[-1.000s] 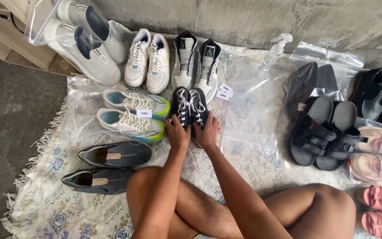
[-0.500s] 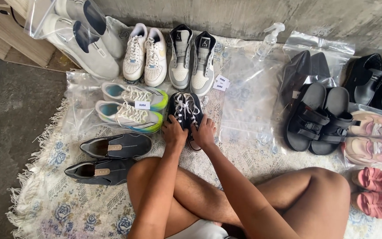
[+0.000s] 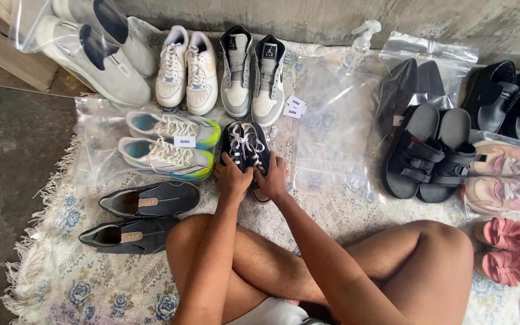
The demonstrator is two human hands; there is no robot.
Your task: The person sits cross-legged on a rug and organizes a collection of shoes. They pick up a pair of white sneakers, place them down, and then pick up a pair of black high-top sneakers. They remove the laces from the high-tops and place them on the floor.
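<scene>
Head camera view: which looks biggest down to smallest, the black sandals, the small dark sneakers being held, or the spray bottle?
1. Black sandals, largest.
2. Small dark sneakers, partly covered by both hands.
3. Spray bottle, smallest, though it stands farthest from the camera.

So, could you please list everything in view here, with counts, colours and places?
black sneakers: pair, white laces, centre, under both hands
neon sneakers: pair, white-green, left of them
slip-ons: pair, dark grey, front left
white sneakers: pair, back
grey high-tops: pair, grey-white, back centre
bagged shoes: pair, white, back left
spray bottle: one, clear, back
black sandals: pair, right
pink shoes: pair, far right
rug: one, floral, underneath
left hand: on the black sneakers
right hand: on the black sneakers
</scene>
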